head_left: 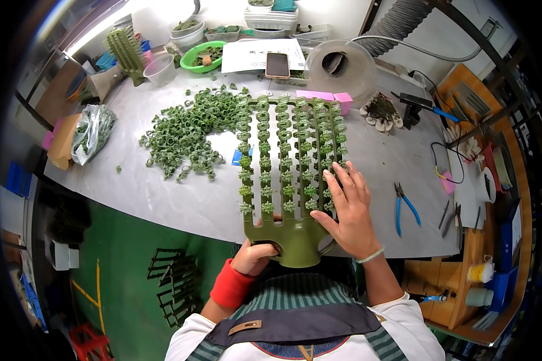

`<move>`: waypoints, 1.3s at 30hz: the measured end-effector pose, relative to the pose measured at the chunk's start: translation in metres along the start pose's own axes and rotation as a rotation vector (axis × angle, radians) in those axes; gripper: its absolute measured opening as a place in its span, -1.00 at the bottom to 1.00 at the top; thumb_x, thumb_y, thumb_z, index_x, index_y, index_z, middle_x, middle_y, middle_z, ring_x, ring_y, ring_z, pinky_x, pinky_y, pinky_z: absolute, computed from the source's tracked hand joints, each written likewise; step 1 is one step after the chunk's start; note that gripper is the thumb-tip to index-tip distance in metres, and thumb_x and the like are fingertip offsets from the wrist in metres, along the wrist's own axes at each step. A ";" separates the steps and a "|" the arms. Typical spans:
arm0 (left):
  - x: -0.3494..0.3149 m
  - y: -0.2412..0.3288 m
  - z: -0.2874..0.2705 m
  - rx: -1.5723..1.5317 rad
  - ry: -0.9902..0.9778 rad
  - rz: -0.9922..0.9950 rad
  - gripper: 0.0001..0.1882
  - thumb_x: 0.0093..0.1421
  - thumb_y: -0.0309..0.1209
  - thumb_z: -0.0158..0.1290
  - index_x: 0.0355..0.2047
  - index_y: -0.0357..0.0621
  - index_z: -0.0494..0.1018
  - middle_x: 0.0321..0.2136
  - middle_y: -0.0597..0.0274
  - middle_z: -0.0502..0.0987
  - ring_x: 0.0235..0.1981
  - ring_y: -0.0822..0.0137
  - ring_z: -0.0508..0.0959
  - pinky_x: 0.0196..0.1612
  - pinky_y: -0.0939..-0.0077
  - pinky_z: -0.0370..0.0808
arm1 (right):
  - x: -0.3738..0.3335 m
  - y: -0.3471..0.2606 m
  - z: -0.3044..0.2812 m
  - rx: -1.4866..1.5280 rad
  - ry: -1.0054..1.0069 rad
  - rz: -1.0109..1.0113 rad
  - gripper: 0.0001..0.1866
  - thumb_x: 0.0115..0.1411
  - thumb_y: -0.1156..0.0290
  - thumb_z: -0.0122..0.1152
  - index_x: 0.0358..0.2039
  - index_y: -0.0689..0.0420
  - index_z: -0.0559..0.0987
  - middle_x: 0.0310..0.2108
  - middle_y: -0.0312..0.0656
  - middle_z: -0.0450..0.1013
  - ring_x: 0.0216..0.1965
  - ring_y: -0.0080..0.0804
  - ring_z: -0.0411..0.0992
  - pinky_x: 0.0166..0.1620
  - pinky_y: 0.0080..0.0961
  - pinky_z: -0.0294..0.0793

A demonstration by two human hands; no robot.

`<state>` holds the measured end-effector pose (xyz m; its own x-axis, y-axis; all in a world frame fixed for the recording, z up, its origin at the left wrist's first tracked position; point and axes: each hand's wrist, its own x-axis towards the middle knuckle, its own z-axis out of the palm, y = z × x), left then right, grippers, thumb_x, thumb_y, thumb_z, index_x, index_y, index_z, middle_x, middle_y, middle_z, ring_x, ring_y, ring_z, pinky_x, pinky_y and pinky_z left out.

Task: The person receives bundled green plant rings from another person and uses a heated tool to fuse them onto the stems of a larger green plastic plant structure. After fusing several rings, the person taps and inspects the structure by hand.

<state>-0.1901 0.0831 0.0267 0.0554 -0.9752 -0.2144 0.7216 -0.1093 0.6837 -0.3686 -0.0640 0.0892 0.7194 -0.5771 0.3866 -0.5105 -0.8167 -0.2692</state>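
Note:
An olive-green comb-like rack (299, 243) stands upright in front of me at the table's near edge. Small green ring-shaped pieces (288, 175) with decorated tops line its several prongs. My left hand (256, 259), below a red wristband, is closed around the lower left of the rack's base. My right hand (350, 219) lies against the right-hand prongs with fingers stretched out, the tips at the ring pieces there. Whether it presses on one of them I cannot tell. Left of the rack, a loose heap of similar green pieces (189, 129) covers part of the table.
Blue-handled pliers (407, 207) and a glove (380, 113) lie on the right. A clear plastic bag (93, 133) sits far left. A green basin (201, 57), a phone (277, 65) on paper and a wide duct mouth (342, 69) line the back. Another rack (125, 55) stands back left.

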 end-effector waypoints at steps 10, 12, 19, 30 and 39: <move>-0.001 0.000 0.002 0.001 0.018 -0.007 -0.29 -0.12 -0.66 -0.08 0.15 -0.21 0.19 0.00 0.07 0.44 -0.02 0.23 0.49 0.01 0.42 0.44 | -0.001 0.000 -0.001 0.016 0.000 -0.005 -0.26 0.18 0.02 0.22 0.25 0.18 0.29 0.29 -0.02 0.14 0.36 0.02 -0.03 0.32 -0.05 -0.05; -0.001 -0.002 0.000 0.000 0.010 -0.002 -0.29 -0.12 -0.66 -0.09 0.15 -0.21 0.19 0.00 0.06 0.44 -0.02 0.23 0.49 0.01 0.42 0.44 | -0.002 0.001 0.000 0.017 0.001 -0.007 -0.26 0.18 0.02 0.22 0.25 0.18 0.29 0.29 -0.01 0.14 0.36 0.03 -0.04 0.32 -0.04 -0.05; -0.001 -0.003 -0.001 0.009 -0.002 0.003 -0.29 -0.11 -0.66 -0.09 0.16 -0.21 0.18 0.01 0.07 0.43 -0.01 0.23 0.49 0.01 0.43 0.44 | -0.003 0.001 -0.001 0.004 -0.010 -0.006 -0.25 0.19 -0.01 0.19 0.25 0.20 0.28 0.29 0.00 0.14 0.36 0.03 -0.04 0.33 -0.04 -0.07; -0.002 0.000 0.007 -0.040 0.032 -0.028 -0.25 -0.20 -0.68 -0.08 0.14 -0.21 0.21 -0.02 0.06 0.45 0.00 0.15 0.49 0.06 0.36 0.43 | 0.013 0.000 -0.022 0.034 0.137 -0.211 -0.65 0.06 0.40 0.26 -0.08 0.05 0.58 0.00 -0.18 0.38 0.09 -0.19 0.29 0.28 -0.05 0.11; -0.004 0.001 0.005 0.000 -0.017 -0.016 -0.27 -0.15 -0.66 -0.08 0.16 -0.22 0.20 -0.01 0.06 0.45 0.01 0.20 0.49 0.06 0.38 0.43 | 0.030 -0.002 -0.018 0.080 0.103 -0.270 -0.66 -0.04 0.65 0.09 -0.23 0.08 0.62 -0.15 -0.28 0.46 0.01 -0.27 0.35 0.27 -0.06 0.18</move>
<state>-0.1932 0.0862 0.0314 0.0321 -0.9764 -0.2138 0.7225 -0.1251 0.6800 -0.3546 -0.0789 0.1172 0.7705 -0.3391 0.5398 -0.2656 -0.9405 -0.2117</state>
